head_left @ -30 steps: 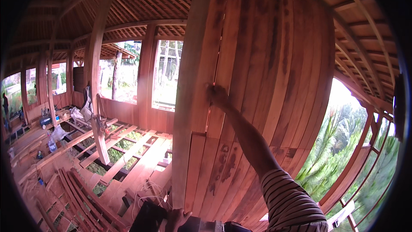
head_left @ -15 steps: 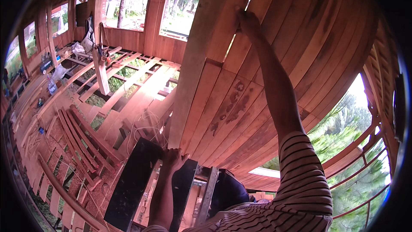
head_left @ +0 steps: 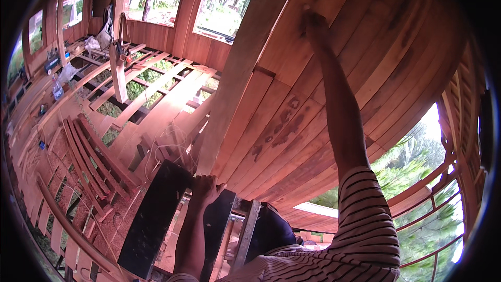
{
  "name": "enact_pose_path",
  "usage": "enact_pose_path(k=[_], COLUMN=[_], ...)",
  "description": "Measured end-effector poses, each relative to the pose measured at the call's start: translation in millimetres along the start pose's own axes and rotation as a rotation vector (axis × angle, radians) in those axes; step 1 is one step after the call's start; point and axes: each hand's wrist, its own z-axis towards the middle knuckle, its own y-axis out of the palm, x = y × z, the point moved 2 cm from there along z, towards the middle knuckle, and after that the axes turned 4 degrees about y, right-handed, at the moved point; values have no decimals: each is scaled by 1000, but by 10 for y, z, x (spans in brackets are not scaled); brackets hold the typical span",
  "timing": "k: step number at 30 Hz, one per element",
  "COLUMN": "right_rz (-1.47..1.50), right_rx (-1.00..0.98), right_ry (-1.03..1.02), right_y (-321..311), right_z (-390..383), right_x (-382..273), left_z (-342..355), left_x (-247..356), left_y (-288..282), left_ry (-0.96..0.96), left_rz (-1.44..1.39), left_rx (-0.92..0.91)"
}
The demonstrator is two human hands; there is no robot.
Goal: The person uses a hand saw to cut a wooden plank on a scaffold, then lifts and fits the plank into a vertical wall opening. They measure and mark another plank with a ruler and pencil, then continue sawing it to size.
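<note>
My right hand (head_left: 315, 25) is raised against a wide reddish plank (head_left: 297, 36) in the sloping board lining. Its fingers look bunched on the plank's face, dark and slightly smeared; whether they hold anything is hidden. A narrow bright gap runs between this plank and the pale long beam (head_left: 245, 57) on its left. Low down, my left hand (head_left: 207, 189) is closed, fingers curled and thumb pointing right, by the beam's lower end and between two black boards (head_left: 156, 214). What it grips is hidden. Fitted planks (head_left: 276, 141), some with dark stains, lie under my right forearm.
Loose floor planks (head_left: 172, 91) cross open joists at the left, with ground showing through. Curved timber strips (head_left: 86, 156) lie in a stack. A pale cord (head_left: 175, 143) is coiled near the black boards. A wooden post (head_left: 119, 68) stands beyond. Railings (head_left: 433, 203) curve at right.
The bright gap on the plank's right side has closed; one now shows on its left, along the beam. My right hand moved with the plank; my left stayed at the beam's lower end. The view shifted slightly.
</note>
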Motion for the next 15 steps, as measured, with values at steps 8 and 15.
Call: enact_pose_path(k=[8, 15], right_rz=[306, 349], right_rx=[-55, -100], right_ry=[142, 206], right_y=[12, -1], right_z=[-84, -91], right_x=[-43, -88], left_z=[7, 7], left_x=[43, 57], left_y=[-91, -83], left_ry=[-37, -33], left_rz=[-4, -6], left_rx=[-58, -38])
